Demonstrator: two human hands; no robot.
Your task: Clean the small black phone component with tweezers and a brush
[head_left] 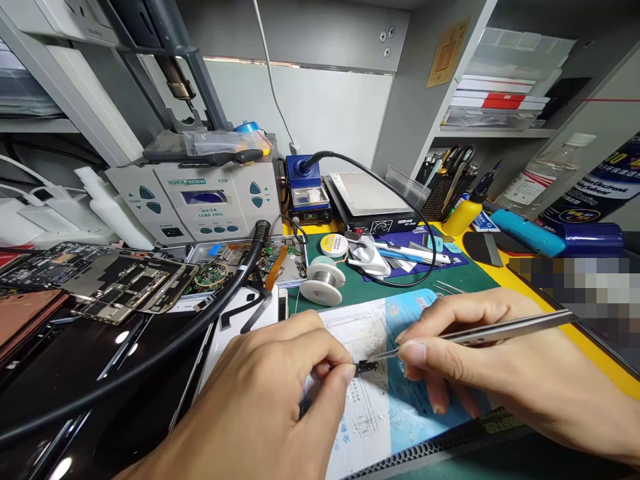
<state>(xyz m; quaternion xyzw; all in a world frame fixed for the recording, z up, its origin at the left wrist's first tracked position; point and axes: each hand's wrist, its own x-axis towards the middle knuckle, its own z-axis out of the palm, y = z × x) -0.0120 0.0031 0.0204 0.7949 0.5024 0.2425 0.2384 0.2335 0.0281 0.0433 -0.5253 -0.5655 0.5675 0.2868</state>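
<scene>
While my left hand [285, 373] has thumb and fingertip pinched tight on a small black part [367, 366], my right [490, 367] is holding metal tweezers [500, 328] pen-style with the tips right at it. Using the solder spool [323, 281] as the landmark, the part is nearer to me and a bit to the right, just over the printed sheet [369, 407]. Can't tell if it's actually touching the paper, and it's too small to say exactly what it is, sorry.

Progress-wise, I'd call it mid-fiddle: the grip's sorted and the tweezers are in position, but the part hasn't been let go or set down. Thin dark bits poke out of its end, and I honestly can't tell whether anything has been freed or attached, so no clue how much is left.

Rest of the mess: QUICK hot-air station [215, 193] behind the spool and to the left, flat heating plate [370, 193] behind and to the right. Tray of circuit boards [295, 267] is just left of the spool, with that fat black hose [215, 303] running across in front of it.
</scene>
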